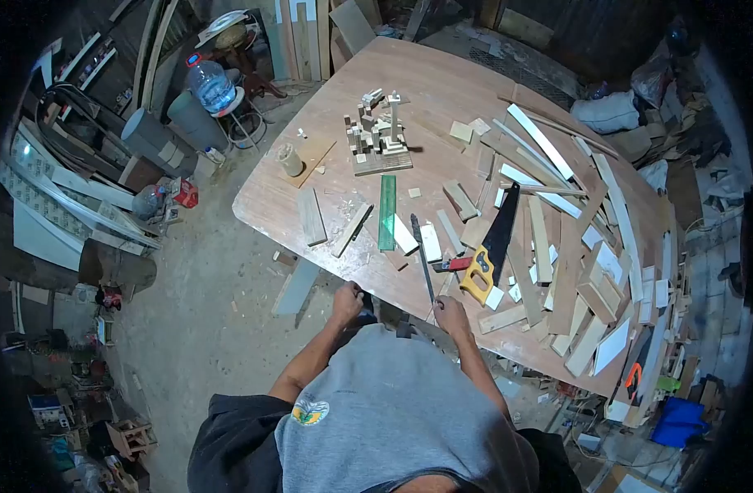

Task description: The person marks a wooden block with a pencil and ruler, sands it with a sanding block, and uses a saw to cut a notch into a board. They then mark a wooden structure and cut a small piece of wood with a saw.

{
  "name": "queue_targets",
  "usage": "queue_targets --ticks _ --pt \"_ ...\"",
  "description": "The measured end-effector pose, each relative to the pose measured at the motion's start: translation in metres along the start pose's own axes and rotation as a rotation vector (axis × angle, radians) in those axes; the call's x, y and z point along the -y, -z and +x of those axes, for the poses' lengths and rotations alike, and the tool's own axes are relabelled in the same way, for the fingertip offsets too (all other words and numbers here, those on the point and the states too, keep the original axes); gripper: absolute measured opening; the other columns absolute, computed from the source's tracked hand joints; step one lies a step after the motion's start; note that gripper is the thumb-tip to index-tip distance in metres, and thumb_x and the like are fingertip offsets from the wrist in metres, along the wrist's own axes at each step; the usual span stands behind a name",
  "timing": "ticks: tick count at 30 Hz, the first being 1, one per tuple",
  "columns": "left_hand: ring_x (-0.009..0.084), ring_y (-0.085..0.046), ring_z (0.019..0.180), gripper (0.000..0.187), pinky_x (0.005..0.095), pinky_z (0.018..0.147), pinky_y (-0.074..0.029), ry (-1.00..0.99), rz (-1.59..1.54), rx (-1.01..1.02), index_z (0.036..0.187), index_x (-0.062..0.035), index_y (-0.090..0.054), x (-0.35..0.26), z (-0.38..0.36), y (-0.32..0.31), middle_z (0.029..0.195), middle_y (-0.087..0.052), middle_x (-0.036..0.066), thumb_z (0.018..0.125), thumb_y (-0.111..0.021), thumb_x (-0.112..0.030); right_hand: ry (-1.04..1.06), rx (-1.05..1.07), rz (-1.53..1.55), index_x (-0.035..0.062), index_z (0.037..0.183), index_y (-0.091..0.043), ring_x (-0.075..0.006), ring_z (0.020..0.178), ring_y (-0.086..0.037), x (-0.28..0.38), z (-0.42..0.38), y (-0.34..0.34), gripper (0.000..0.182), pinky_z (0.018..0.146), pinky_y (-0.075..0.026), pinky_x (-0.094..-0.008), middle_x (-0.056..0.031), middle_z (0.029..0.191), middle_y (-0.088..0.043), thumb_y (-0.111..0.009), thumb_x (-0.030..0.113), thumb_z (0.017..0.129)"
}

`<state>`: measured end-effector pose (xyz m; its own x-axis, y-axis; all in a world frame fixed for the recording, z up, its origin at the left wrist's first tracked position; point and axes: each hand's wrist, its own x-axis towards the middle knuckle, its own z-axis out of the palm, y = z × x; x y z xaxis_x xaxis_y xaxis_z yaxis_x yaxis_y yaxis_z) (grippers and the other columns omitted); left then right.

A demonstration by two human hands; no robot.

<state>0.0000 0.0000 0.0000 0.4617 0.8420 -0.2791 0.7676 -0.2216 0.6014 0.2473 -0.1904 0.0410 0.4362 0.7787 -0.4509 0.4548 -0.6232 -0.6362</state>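
My left hand (348, 301) is closed near the table's front edge, low by my body; what it holds, if anything, is too small to make out. At the same edge, my right hand (452, 315) is closed round the near end of a long dark file (424, 261), whose far end points away over the table. A green ruler-like strip (387, 214) lies left of the file. Right of it are a red-handled tool (452, 265) and a saw with a yellow handle (478, 275). Farther back stands a small wooden block model (381, 135) on a base.
Many wood offcuts and white strips (541, 141) cover the table's right side. A wooden cup-like piece (290, 160) sits on a thin board at the left. A water bottle (212, 86) rests on a stool beyond the table. An orange-handled saw (634, 378) lies at the right corner.
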Motion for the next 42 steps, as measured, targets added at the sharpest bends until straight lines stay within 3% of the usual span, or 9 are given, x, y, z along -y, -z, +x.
queue_targets --ticks 2,3,11,21,25,30,35,39,42 --pt "0.0397 -0.070 0.084 0.026 0.0441 0.078 -0.054 -0.019 -0.051 -0.117 0.103 -0.0003 -0.073 0.009 0.012 0.017 0.090 -0.070 0.027 0.081 -0.067 -0.013 0.129 -0.137 -0.064 0.0003 0.117 -0.067 -0.0408 0.106 -0.064 0.010 0.014 -0.011 0.035 0.092 -0.050 -0.0439 -0.0263 0.111 -0.066 -0.062 0.019 0.088" --pt "0.0397 -0.070 0.084 0.026 0.0441 0.078 -0.054 0.033 -0.069 -0.044 0.103 -0.0003 -0.073 -0.004 -0.041 -0.012 0.090 -0.070 0.027 0.081 -0.067 -0.013 0.061 -0.080 -0.085 0.0003 0.117 -0.067 -0.0408 0.106 -0.064 -0.019 -0.036 -0.005 0.035 0.092 -0.050 -0.0439 -0.0263 0.111 -0.066 -0.062 0.019 0.088" --pt "0.0412 -0.069 0.079 0.030 0.0469 0.073 -0.053 0.071 -0.107 -0.068 0.088 0.0041 -0.071 -0.028 0.008 0.022 0.082 -0.070 0.025 0.088 -0.066 -0.025 0.003 -0.205 -0.058 -0.0024 0.109 -0.069 -0.0409 0.102 -0.065 0.016 0.006 0.014 0.030 0.089 -0.051 -0.0447 -0.0255 0.102 -0.068 -0.060 0.017 0.088" --pt "0.0399 -0.060 0.096 0.031 0.0476 0.083 -0.051 -0.138 0.203 -0.330 0.108 -0.0018 -0.061 -0.028 0.097 0.061 0.104 -0.060 0.022 0.084 -0.072 -0.018 0.164 -0.278 -0.105 0.0011 0.111 -0.069 -0.0376 0.103 -0.063 0.093 0.101 0.018 0.026 0.087 -0.052 -0.0444 -0.0201 0.111 -0.062 -0.066 0.008 0.085" --pt "0.0399 -0.061 0.093 0.033 0.0499 0.077 -0.053 -0.075 0.197 -0.090 0.107 -0.0028 -0.057 -0.023 0.123 0.075 0.100 -0.061 0.021 0.085 -0.073 -0.021 0.171 -0.190 -0.317 0.0034 0.120 -0.063 -0.0366 0.101 -0.063 0.118 0.140 0.006 0.037 0.088 -0.053 -0.0453 -0.0193 0.120 -0.056 -0.068 0.009 0.084" --pt "0.0407 -0.067 0.082 0.039 0.0516 0.069 -0.053 -0.052 0.182 0.072 0.103 -0.0019 -0.058 -0.024 0.131 0.096 0.092 -0.065 0.020 0.088 -0.068 -0.036 0.140 -0.341 -0.364 0.0044 0.110 -0.063 -0.0374 0.098 -0.062 0.116 0.163 -0.005 0.028 0.080 -0.054 -0.0469 -0.0177 0.108 -0.061 -0.067 0.006 0.082" --pt "0.0421 -0.066 0.074 0.028 0.0517 0.068 -0.052 -0.080 0.101 0.096 0.091 -0.0013 -0.064 -0.027 0.149 0.114 0.077 -0.066 0.024 0.095 -0.058 -0.029 0.097 -0.371 -0.320 0.0030 0.108 -0.064 -0.0381 0.097 -0.064 0.118 0.149 -0.016 0.023 0.082 -0.053 -0.0464 -0.0206 0.105 -0.064 -0.062 0.007 0.085" --pt "0.0405 -0.061 0.095 0.014 0.0508 0.077 -0.050 -0.144 0.069 -0.215 0.097 -0.0011 -0.065 -0.021 0.206 0.134 0.098 -0.063 0.024 0.091 -0.058 -0.012 0.040 -0.222 -0.159 0.0015 0.106 -0.065 -0.0395 0.096 -0.065 0.104 0.134 -0.036 0.020 0.083 -0.052 -0.0470 -0.0224 0.102 -0.068 -0.057 0.007 0.089" --pt "0.0422 -0.051 0.119 0.043 0.0468 0.100 -0.046 -0.270 0.265 -0.297 0.121 0.0018 -0.058 -0.011 0.266 0.138 0.129 -0.054 0.026 0.078 -0.060 0.001 0.251 -0.340 -0.080 -0.0024 0.107 -0.066 -0.0408 0.098 -0.064 0.101 0.102 -0.042 0.023 0.086 -0.051 -0.0450 -0.0239 0.101 -0.067 -0.059 0.004 0.086"
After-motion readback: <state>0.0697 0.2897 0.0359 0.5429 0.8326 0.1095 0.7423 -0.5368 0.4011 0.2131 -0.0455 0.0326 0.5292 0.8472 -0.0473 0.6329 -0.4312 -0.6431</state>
